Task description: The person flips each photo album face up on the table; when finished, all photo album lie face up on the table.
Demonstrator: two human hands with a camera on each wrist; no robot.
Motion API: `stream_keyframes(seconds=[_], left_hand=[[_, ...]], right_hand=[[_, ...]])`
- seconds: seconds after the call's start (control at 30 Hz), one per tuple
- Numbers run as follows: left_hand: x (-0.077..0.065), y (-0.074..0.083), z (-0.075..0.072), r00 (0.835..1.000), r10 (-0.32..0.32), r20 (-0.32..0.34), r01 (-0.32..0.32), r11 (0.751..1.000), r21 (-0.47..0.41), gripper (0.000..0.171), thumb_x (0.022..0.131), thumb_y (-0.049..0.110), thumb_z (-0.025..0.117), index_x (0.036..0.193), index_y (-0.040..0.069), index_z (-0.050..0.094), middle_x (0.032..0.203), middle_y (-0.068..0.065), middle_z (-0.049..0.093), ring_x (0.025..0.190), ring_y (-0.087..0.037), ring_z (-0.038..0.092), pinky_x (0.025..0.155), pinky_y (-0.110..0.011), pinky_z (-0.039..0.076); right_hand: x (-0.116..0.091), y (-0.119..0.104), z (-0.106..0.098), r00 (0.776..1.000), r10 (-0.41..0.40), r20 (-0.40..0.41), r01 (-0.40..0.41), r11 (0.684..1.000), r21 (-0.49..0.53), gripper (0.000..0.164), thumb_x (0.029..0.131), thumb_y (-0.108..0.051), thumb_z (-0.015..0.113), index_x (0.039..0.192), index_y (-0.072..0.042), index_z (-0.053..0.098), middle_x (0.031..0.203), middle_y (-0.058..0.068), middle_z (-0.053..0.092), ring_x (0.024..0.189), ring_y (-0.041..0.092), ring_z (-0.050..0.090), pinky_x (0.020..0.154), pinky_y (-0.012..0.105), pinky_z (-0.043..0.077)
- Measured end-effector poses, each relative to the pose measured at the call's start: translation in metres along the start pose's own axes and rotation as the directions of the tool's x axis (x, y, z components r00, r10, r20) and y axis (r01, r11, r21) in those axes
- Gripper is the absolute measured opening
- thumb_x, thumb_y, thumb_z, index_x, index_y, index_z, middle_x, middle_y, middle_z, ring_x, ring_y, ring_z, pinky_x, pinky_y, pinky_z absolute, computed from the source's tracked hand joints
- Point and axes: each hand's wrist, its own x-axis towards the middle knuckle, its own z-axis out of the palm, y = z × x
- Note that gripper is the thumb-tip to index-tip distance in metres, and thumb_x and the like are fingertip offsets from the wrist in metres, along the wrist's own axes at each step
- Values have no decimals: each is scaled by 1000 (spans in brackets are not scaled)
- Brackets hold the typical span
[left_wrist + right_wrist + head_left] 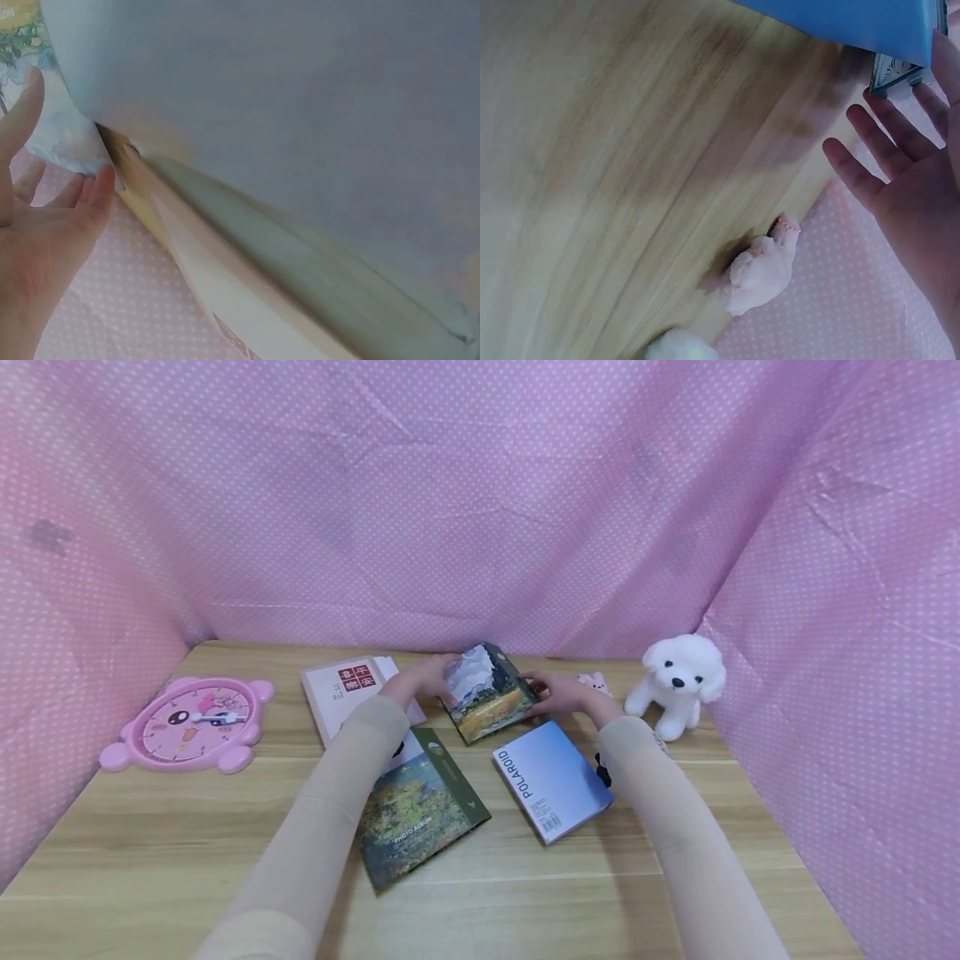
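A photo album (483, 689) with a landscape painting on its cover is between both hands near the back of the table. My left hand (429, 679) holds its left side; in the left wrist view the thumb (31, 105) lies over the cover and the fingers meet the edge. On the other side, my right hand (566, 693) grips the right edge. The right wrist view shows those fingers spread, one touching the album's corner (892, 71), with the rest hidden behind a blue Polaroid album (855, 26). A green-bordered photo album (420, 818) lies nearer, partly under the left forearm.
A pale pink box or book (337, 693) with red characters lies behind the left forearm. At the left is a pink toy clock (191, 727). A white plush dog (678, 681) sits at the right, near a small pink toy (595, 682). Pink dotted cloth (480, 510) borders the table.
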Motion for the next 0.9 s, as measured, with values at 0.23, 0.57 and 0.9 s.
stream_keyframes(seconds=[0.23,0.57,0.9], left_hand=[[-1,-4,0,1000,25,-18,-26,995,-98,91,75,13,78,149,8,25,153,-19,25,140,-36,23,116,-49,19],[-2,-5,-3,999,27,-41,-36,974,-222,92,78,12,76,151,8,20,155,-18,21,142,-34,21,116,-47,20],[-7,-6,-5,992,54,-114,-83,960,-268,90,78,11,76,149,4,21,149,-20,30,138,-36,26,114,-47,24]], right_hand=[[-4,-2,-4,996,-65,-59,66,998,16,74,81,-28,76,143,-14,38,129,14,54,118,29,51,98,45,45],[-9,-9,-11,979,-123,-160,126,992,10,71,78,-22,78,140,-14,44,128,10,54,117,26,50,96,45,46],[-14,-18,-18,941,-203,-271,193,979,-65,64,75,-21,81,133,-13,54,121,9,59,108,22,54,93,42,50]])
